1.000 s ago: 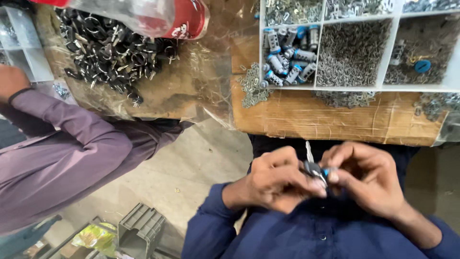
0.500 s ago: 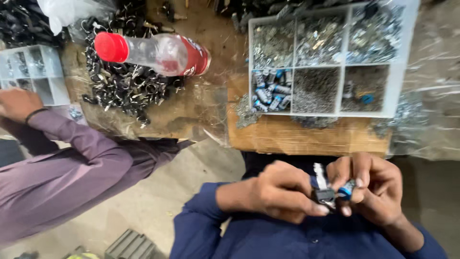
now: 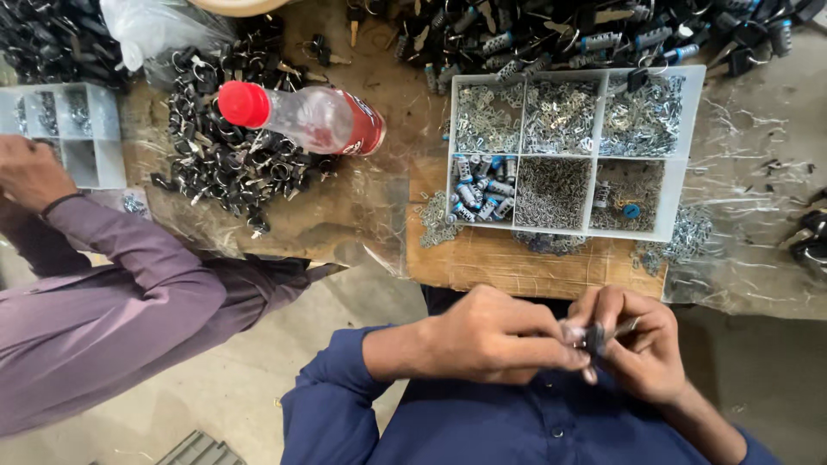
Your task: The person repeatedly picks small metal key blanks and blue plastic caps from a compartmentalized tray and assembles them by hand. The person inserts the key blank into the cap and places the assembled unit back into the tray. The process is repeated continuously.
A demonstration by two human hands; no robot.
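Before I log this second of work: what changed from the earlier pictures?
Left hand and right hand closed tighter over the small dark part, hiding its blue bit and upright metal piece. Bottle and compartment tray stayed put.

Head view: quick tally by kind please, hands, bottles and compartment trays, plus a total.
Hands: 3, the person's left hand, right hand, and a co-worker's hand
Plastic bottles: 1, the red-capped bottle lying on its side
Compartment trays: 2, the six-compartment tray and the smaller tray at the left edge
Total: 6
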